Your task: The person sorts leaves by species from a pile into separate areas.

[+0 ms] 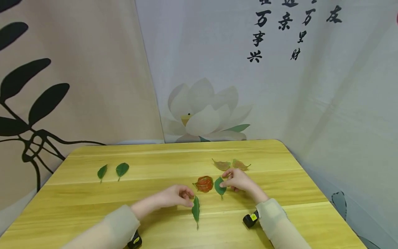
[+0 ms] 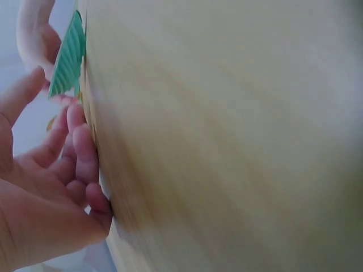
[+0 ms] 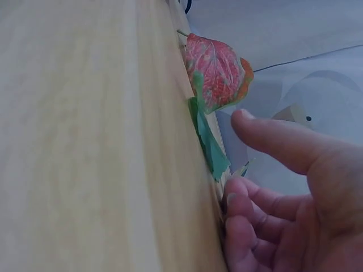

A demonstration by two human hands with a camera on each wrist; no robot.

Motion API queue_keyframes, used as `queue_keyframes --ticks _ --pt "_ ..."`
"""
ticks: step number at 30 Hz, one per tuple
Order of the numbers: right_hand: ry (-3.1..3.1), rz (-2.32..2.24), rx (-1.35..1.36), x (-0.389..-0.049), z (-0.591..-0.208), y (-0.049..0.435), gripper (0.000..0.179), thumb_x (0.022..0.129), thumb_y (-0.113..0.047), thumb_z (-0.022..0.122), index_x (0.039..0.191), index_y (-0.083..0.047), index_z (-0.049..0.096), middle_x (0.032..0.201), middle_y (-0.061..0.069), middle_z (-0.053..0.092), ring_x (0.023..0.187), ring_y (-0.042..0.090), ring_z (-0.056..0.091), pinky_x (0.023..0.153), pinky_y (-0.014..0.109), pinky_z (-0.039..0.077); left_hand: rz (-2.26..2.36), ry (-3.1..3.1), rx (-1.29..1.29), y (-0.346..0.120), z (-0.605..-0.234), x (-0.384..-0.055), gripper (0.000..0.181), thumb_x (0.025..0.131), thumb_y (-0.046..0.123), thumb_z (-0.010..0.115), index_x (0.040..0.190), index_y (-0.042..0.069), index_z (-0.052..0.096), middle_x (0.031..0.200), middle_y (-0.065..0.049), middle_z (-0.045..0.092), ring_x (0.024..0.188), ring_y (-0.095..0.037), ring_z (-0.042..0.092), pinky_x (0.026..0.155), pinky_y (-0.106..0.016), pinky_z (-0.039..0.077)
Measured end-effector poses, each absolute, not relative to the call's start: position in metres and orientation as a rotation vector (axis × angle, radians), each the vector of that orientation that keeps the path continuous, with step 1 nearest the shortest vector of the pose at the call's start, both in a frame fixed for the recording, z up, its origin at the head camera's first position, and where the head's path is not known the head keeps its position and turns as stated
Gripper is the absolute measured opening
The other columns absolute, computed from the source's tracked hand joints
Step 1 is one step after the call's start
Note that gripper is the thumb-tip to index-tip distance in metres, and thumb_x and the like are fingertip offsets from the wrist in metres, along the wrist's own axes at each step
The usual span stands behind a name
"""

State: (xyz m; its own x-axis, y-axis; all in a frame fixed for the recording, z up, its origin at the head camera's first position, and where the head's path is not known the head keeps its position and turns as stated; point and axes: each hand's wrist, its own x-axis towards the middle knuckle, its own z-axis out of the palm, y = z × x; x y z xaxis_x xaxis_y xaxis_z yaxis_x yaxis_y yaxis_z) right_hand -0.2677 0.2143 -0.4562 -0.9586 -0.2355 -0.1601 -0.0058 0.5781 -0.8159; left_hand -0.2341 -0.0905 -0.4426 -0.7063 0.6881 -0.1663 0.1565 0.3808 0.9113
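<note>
My left hand point(image 1: 178, 196) is at the top end of a long narrow green leaf point(image 1: 196, 212), fingers loosely bent. In the left wrist view, thumb and fingers stand apart, with the ribbed leaf point(image 2: 69, 56) just beyond them. My right hand point(image 1: 238, 180) reaches over a rounder green leaf point(image 1: 220, 186), the thumb overlapping its edge in the head view. The right wrist view shows a gap between thumb and relaxed fingers, and this leaf point(image 3: 209, 141) lying low beside the fingertips. Between the hands sits a red, veined, papery husk like a physalis lantern point(image 1: 204, 184).
Two green leaves point(image 1: 122, 169) lie at the back left of the wooden table point(image 1: 149, 155). Two brownish-green leaves point(image 1: 222, 165) lie behind my right hand. A printed curtain point(image 1: 202, 52) hangs behind the table's far edge. Black wrist cameras point(image 1: 250, 219) sit at both sleeves.
</note>
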Motion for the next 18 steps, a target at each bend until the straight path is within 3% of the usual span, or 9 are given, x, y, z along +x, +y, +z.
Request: queue_keyframes --ticks 11,18 --pt "2.598 -1.296 -0.197 -0.268 -0.457 0.212 0.038 0.077 -0.020 0.083 0.106 -0.004 0.064 0.070 0.005 0.055 0.050 0.014 0.044 0.043 0.027 0.040 1.243 2.201 0.727 -0.077 -0.444 -0.228 0.019 0.083 0.016 0.077 0.090 0.004 0.064 0.078 0.000 0.054 0.070 -0.012 0.046 0.058 -0.022 0.038" --pt "2.601 -1.298 -0.190 -0.266 -0.460 0.212 0.035 0.078 -0.018 0.082 0.105 -0.005 0.064 0.068 0.004 0.052 0.048 0.012 0.040 0.041 0.025 0.035 1.165 2.274 0.775 -0.072 -0.443 -0.221 0.024 0.082 0.021 0.077 0.074 0.010 0.057 0.068 0.005 0.049 0.063 -0.011 0.041 0.056 -0.024 0.034"
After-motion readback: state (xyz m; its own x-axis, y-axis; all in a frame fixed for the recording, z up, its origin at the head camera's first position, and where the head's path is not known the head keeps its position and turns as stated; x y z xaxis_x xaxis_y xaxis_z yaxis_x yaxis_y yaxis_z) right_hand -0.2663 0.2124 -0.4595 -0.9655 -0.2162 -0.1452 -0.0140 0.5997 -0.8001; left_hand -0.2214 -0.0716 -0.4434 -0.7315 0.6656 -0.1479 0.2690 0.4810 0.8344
